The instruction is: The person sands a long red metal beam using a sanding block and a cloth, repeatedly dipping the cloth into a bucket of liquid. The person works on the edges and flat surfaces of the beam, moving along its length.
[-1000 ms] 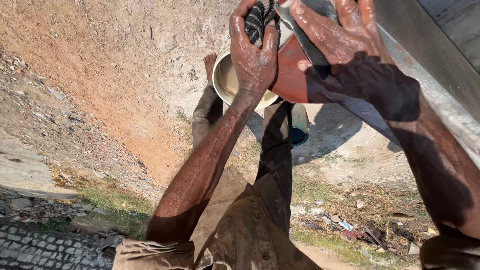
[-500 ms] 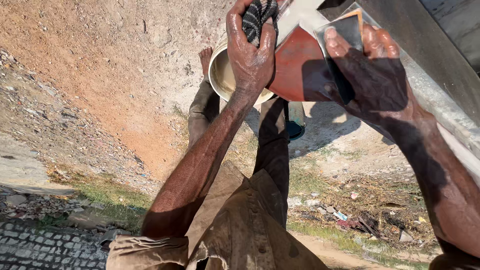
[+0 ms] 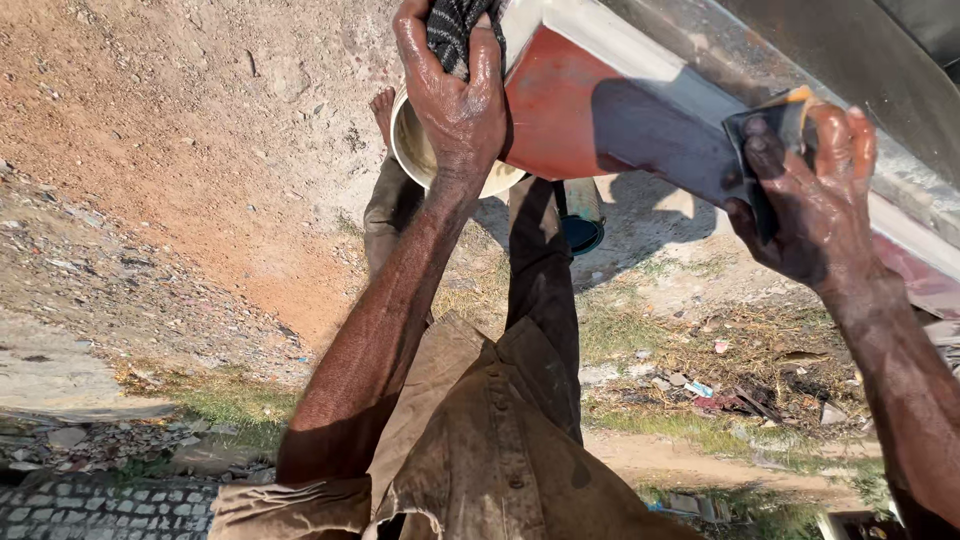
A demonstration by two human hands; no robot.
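The left hand is gripping a dark striped cloth, fingers curled tight around it so that the cloth is bulging out above the knuckles. Just behind and below those fingers a pale metal bowl is sitting, its rim partly hidden by the hand; whether the hand is also holding it cannot be told.

To the right of the fingers, the red-brown painted panel is running slantwise, with a pale strip along its upper edge. The part nearest the cloth is looking even in colour and dull.

Further right, the right hand is pressing a dark sanding sheet flat against the panel, fingers spread and laid over the sheet, the thumb beneath it. Beyond these fingers the panel is appearing paler and patchier, so, judging by the surface, the rubbing down seems part done, with the stretch to the right left to work.
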